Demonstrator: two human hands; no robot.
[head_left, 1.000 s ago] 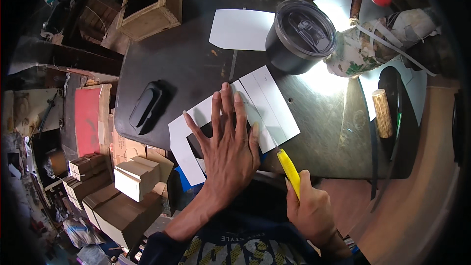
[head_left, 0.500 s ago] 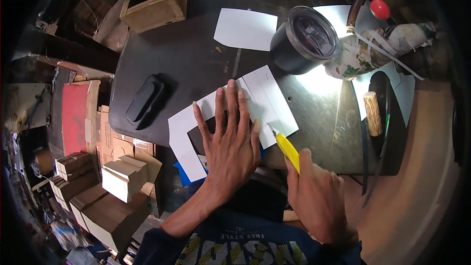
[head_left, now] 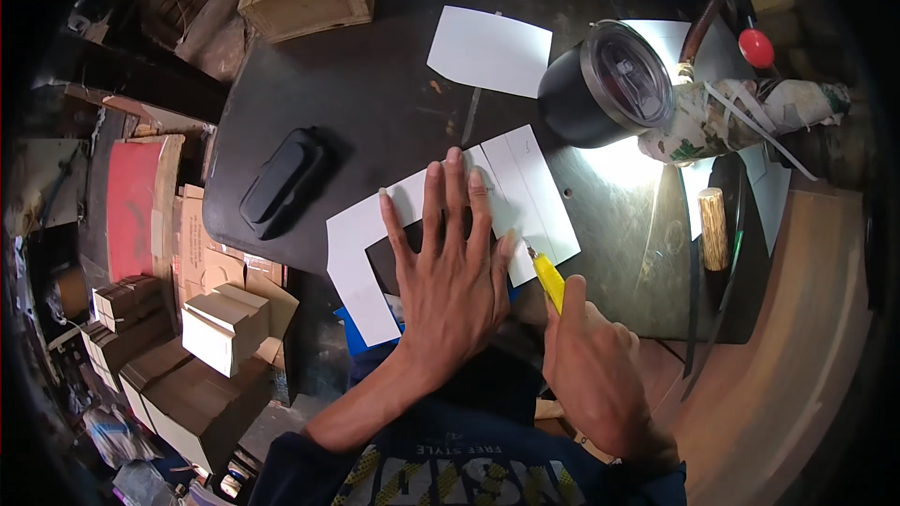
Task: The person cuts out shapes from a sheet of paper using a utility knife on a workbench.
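A white paper template (head_left: 507, 189), shaped like an angular arch with pencil lines on its right part, lies near the front edge of the dark table. My left hand (head_left: 453, 272) presses flat on it, fingers spread, partly covering its cut-out middle. In my right hand (head_left: 597, 370) is a yellow utility knife (head_left: 549, 282), forefinger along its back. The blade tip touches or hovers just over the paper beside my left thumb; which, I cannot tell. Something blue (head_left: 356, 328) shows beneath the paper's lower left end.
A lidded black tumbler (head_left: 583, 94) stands beside a cloth-wrapped lamp arm (head_left: 741, 117). Around it are a white sheet (head_left: 491, 49), a black case (head_left: 283, 183), a wooden stick (head_left: 713, 230) and a wooden box (head_left: 309, 9). Cardboard boxes (head_left: 225, 328) stack at lower left.
The knife tip has shifted slightly along the paper, nearer my left thumb. My left hand keeps its place on the template. The whole view has shifted a little.
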